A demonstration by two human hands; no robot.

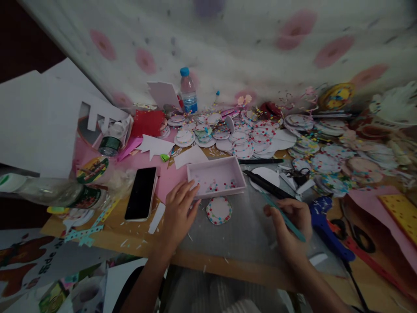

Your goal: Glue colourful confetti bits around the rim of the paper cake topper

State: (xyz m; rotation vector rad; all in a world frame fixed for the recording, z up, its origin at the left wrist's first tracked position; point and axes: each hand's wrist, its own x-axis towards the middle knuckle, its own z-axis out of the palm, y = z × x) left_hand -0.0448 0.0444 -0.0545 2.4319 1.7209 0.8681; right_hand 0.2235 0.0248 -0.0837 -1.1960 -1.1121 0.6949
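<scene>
My left hand (180,212) is open, fingers stretched out, with the fingertips at the near left corner of a shallow pale-pink box (217,167). Small red and blue beads (224,184) lie inside that box. My right hand (291,219) is closed around a slim teal tool (286,218), pen-like in shape, its tip pointing up and left. Between the hands, a round white disc (219,211) edged with red, blue and green beads rests flat on the grey mat (237,234).
Many beaded discs (243,143) are piled along the back. A phone (140,193) and a lying plastic bottle (65,191) are at left. A black pen-like tool (267,183), blue glue gun (330,228) and scissors (358,234) lie right. An upright water bottle (188,91) stands behind.
</scene>
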